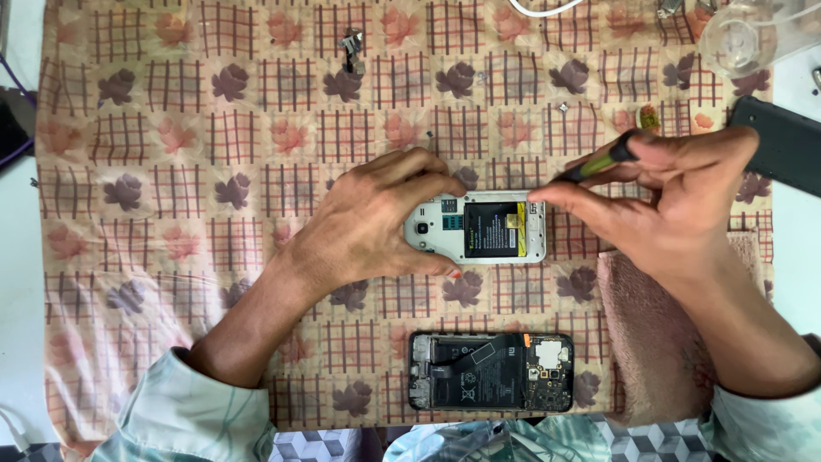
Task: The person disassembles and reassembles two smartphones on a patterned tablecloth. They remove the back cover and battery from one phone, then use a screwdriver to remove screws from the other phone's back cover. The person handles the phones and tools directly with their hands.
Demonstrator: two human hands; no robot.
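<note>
The left hand (369, 224) clamps the open white phone (479, 227) mid-cloth; the right hand (676, 201) pinches a screwdriver (599, 164) at the phone's right edge, where a slip could gouge the battery (494, 229)

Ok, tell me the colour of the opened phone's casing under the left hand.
The opened phone has a white casing around a black battery, seen in the head view, steadied by the left hand.
</note>
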